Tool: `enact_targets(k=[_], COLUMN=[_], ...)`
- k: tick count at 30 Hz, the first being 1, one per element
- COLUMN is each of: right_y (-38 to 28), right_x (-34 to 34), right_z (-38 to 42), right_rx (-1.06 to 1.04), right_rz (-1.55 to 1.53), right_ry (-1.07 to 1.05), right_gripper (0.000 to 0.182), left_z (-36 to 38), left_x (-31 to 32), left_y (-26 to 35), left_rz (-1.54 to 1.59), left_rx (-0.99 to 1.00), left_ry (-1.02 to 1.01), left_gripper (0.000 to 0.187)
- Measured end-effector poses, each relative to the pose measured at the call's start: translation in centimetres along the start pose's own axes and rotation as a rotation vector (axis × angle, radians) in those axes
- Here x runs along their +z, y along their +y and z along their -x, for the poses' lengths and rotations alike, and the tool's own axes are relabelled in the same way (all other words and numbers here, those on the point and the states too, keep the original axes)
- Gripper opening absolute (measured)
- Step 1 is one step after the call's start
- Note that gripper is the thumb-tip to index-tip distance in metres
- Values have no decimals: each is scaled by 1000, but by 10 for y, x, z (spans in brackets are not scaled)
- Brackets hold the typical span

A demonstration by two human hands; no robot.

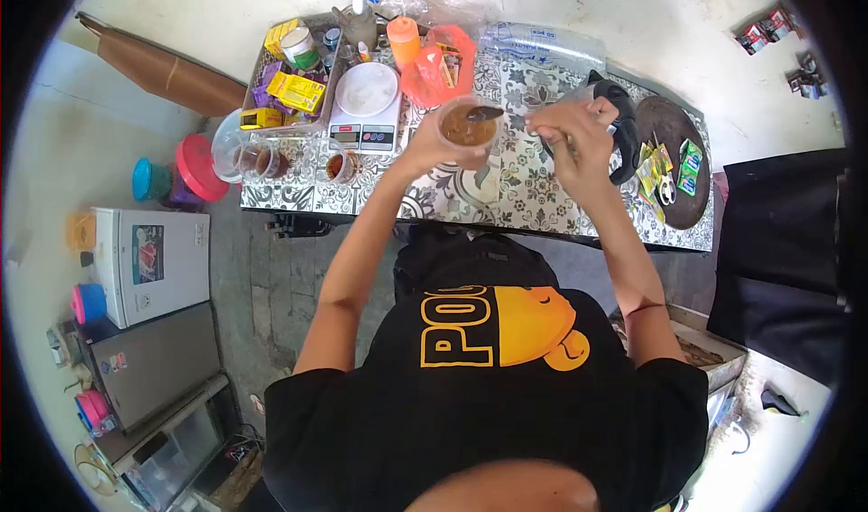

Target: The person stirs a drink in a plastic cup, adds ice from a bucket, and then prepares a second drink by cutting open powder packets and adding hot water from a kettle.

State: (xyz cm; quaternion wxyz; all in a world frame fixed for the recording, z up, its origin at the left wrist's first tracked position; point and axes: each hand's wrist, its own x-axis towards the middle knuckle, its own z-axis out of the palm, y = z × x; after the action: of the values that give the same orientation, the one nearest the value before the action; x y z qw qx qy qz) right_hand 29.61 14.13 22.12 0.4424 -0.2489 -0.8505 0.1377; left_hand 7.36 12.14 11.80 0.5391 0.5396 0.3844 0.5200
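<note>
Clear plastic cup with brown, runny stuff in it is up over the table with the black, white and grey flower tiles, near the middle. The left hand holds it, with its fingers clamped on the cup's side. A small, dark, shiny spoon shows at the top of the cup, over the brown stuff.

The right hand is up just beside the cup, apart from it. Its fingers are bent and close to each other, but I cannot tell if they pinch something. A black, lumpy thing is by that hand.

To the left of the cup is a flat white scale with grey buttons, with a round white plate on it. More clear cups with brown stuff stand near the scale. Behind the cup are an orange squeeze bottle and a thin red-orange plastic bag. On the right, a round dark board holds green and white packets and yellow-green packets.
</note>
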Motion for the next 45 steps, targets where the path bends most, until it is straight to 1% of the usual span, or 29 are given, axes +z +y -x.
enact_targets(k=[1, 2, 3, 5, 7, 9, 10, 11, 12, 13, 14, 15, 18, 19, 21, 22, 24, 25, 27, 28, 30, 33, 34, 35, 37, 41, 43, 44, 45], right_y=[2, 8, 6, 0, 6, 4, -3, -3, -2, -1, 3, 5, 6, 4, 2, 2, 5, 8, 13, 16, 15, 13, 11, 8, -1, 0, -6, -8, -10], right_x=[-7, -8, -15, -29, -31, -35, -39, -41, -42, -43, -44, -45, -56, -62, -71, -74, -72, -68, -59, -53, -47, -44, -44, -44, -45, -35, -39, -42, -46], right_z=[-4, -4, -8, -20, -21, -26, -28, -30, -30, -30, -31, -32, -48, -58, -81, -91, -111, -117, -131, -134, -137, -143, -147, -149, -155, -158, -162, -165, -168], right_rx=[-71, -32, -43, -98, -80, -112, -107, -112, -87, -60, -41, -38, -95, -92, -126, -123, -219, -216, -205, -213, -204, -214, -234, -237, -94, -65, -89, -90, -84], right_rz=[83, 1, 4, 29, -11, -18, -7, -8, 41, 91, 119, 121, 125, 126, 24, 27, 20, 22, -150, -214, -211, -210, -211, -213, -302, -333, -247, -247, -216], right_ry=[2, 100, 104, 245, 259, 375, 449, 454, 444, 432, 373, 380, 356, 357, 107, 111, -196, -194, -382, -417, -444, -461, -447, -449, -416, -336, -413, -415, -506], right_gripper=[10, 9, 9, 10, 12, 13, 14, 14, 14, 14, 13, 13, 13, 13, 11, 11, 13, 13, 15, 17, 16, 16, 16, 16, 9, 8, 6, 6, 6], left_z=[-7, -11, -19, -34, -43, -50, -53, -55, -57, -57, -58, -60, -65, -65, -66, -69, -71, -72, -74, -75, -78, -82, -87, -87, -88, -93, -89, -89, -89], left_x=[-2, -6, -11, -21, -19, -17, -15, -14, -13, -12, -14, -15, -17, -16, -17, -18, -19, -19, -21, -23, -31, -42, -43, -43, -41, -39, -37, -38, -39], left_y=[8, 8, 8, 8, 22, 39, 49, 55, 60, 62, 64, 65, 68, 72, 77, 78, 81, 82, 84, 86, 92, 100, 105, 106, 109, 114, 116, 115, 114], left_rz=[32, 68, 64, -28, -21, 54, 80, 75, 109, 144, 138, 134, 129, 154, 179, 173, 152, 152, 236, 235, 315, 314, 298, 297, 184, 235, 182, 183, 184], left_rx=[20, -54, -43, -41, 2, -38, -43, -38, -2, 32, 32, 30, 40, 6, -30, -21, -17, -18, -15, -14, -2, 15, 67, 68, 72, 81, 62, 63, 45], left_ry=[-42, -14, -14, -45, -53, -42, -84, -85, -87, -90, -90, -96, -151, -158, -169, -222, -288, -291, -363, -363, -380, -346, -431, -427, -252, -291, -220, -218, -227], left_gripper=[77, 82, 82, 84, 84, 82, 83, 83, 79, 75, 73, 73, 73, 73, 73, 74, 74, 74, 73, 73, 73, 73, 74, 74, 76, 73, 71, 71, 70])
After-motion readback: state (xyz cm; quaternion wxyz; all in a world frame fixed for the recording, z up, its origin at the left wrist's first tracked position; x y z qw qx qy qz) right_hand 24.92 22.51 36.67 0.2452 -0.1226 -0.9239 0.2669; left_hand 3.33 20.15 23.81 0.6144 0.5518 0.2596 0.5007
